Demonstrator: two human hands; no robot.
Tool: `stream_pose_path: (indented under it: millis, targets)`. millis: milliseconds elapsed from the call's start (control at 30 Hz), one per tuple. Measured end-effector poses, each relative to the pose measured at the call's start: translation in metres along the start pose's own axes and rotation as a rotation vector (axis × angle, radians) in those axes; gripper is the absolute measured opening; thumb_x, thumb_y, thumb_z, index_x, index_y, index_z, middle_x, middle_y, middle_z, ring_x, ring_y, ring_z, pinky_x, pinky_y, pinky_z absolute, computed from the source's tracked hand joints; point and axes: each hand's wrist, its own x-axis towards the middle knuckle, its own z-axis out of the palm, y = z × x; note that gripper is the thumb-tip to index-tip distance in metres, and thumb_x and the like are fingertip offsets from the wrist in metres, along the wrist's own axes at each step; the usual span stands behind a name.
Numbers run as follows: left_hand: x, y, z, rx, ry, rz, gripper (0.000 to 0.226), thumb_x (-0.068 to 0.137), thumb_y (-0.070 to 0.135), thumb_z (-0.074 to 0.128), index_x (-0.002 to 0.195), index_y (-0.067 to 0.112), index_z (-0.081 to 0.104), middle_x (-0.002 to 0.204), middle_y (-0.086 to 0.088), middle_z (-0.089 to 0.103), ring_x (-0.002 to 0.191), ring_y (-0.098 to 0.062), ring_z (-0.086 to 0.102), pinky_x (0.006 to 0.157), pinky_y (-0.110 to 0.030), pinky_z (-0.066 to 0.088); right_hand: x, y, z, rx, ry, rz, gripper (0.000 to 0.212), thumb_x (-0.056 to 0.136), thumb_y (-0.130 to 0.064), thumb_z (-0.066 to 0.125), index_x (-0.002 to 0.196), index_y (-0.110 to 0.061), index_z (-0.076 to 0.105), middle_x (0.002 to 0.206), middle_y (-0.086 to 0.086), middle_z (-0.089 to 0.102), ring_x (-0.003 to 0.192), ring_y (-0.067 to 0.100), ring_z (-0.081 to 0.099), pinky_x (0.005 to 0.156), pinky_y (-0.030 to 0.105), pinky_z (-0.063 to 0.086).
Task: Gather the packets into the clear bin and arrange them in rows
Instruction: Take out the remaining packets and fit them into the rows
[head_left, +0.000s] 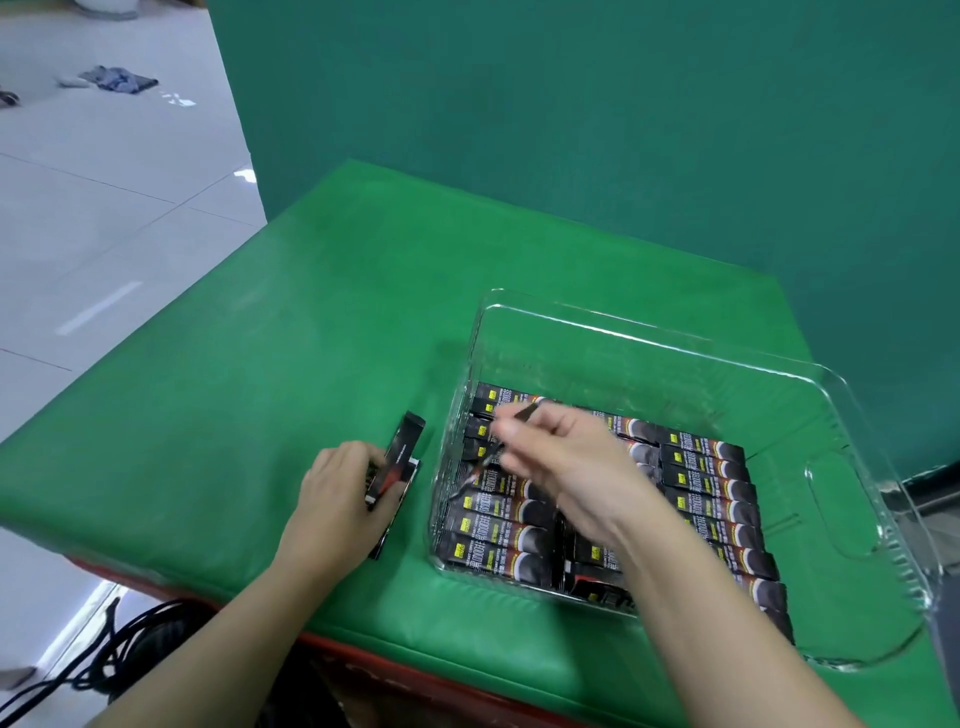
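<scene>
Clear bin (841, 499), right side of green table (260, 364): holds slim black packets (711, 483) with yellow and red print, laid flat in side-by-side rows. Right hand (561, 462) inside the bin, fingertips pinching one blurred packet (506, 431). Left hand (343, 493), just left of the bin, fingers curled round a small stack of packets (397, 467) on the table.

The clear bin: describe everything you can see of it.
The clear bin is a rectangular tub of transparent plastic with rounded corners, a flared rim and a cut-out handle in its right wall. It stands upright on the green mat, toward the right. Dark coffee packets lie flat in rows on its floor. The right hand reaches in over the left rows, pinching one packet.
</scene>
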Motion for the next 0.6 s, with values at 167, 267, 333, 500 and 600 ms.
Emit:
stream_pose_path:
  millis: [167, 267, 333, 500, 600]
  targets:
    - [0.007, 0.006, -0.004, -0.023, -0.082, -0.107, 0.04, 0.085, 0.014, 0.061, 0.124, 0.009, 0.05, 0.111, -0.003, 0.057, 0.104, -0.024, 0.046, 0.09, -0.036, 0.037, 0.024, -0.018, -0.028, -0.78, 0.307, -0.392, 0.016, 0.086, -0.029, 0.066, 0.097, -0.017, 0.068, 0.08, -0.004, 0.062, 0.07, 0.008, 0.055, 0.067, 0.018, 0.046]
    - [0.013, 0.013, -0.008, -0.039, -0.159, -0.195, 0.049, 0.091, 0.025, 0.054, 0.136, 0.013, 0.04, 0.117, 0.0, 0.051, 0.112, -0.022, 0.041, 0.098, -0.037, 0.035, 0.048, -0.012, -0.031, -1.382, 0.221, -0.433, 0.033, 0.09, -0.037, 0.06, 0.111, -0.012, 0.063, 0.089, 0.001, 0.053, 0.093, 0.021, 0.053, 0.078, 0.03, 0.04]
    - [0.015, 0.015, -0.007, 0.096, -0.223, -0.181, 0.059, 0.09, 0.042, 0.054, 0.139, 0.015, 0.035, 0.121, 0.0, 0.047, 0.113, -0.021, 0.04, 0.1, -0.037, 0.036, 0.062, -0.003, -0.025, -1.549, 0.138, -0.406, 0.043, 0.092, -0.037, 0.057, 0.124, -0.009, 0.057, 0.099, 0.006, 0.054, 0.104, 0.025, 0.051, 0.087, 0.034, 0.041]
    - [0.017, 0.021, -0.006, 0.294, -0.291, -0.174, 0.056, 0.09, 0.047, 0.053, 0.132, 0.015, 0.036, 0.124, -0.003, 0.042, 0.11, -0.022, 0.038, 0.097, -0.034, 0.036, 0.08, 0.019, -0.011, -1.742, 0.021, -0.305, 0.059, 0.091, -0.044, 0.056, 0.138, -0.012, 0.043, 0.121, 0.012, 0.053, 0.118, 0.028, 0.047, 0.096, 0.039, 0.042]
    - [0.019, 0.023, -0.009, 0.276, -0.321, -0.205, 0.039, 0.095, 0.04, 0.048, 0.122, 0.013, 0.04, 0.121, -0.005, 0.046, 0.107, -0.024, 0.04, 0.095, -0.036, 0.037, 0.077, 0.022, -0.018, -1.672, 0.089, -0.314, 0.06, 0.089, -0.043, 0.058, 0.14, -0.015, 0.043, 0.126, 0.009, 0.053, 0.12, 0.026, 0.045, 0.099, 0.04, 0.04]
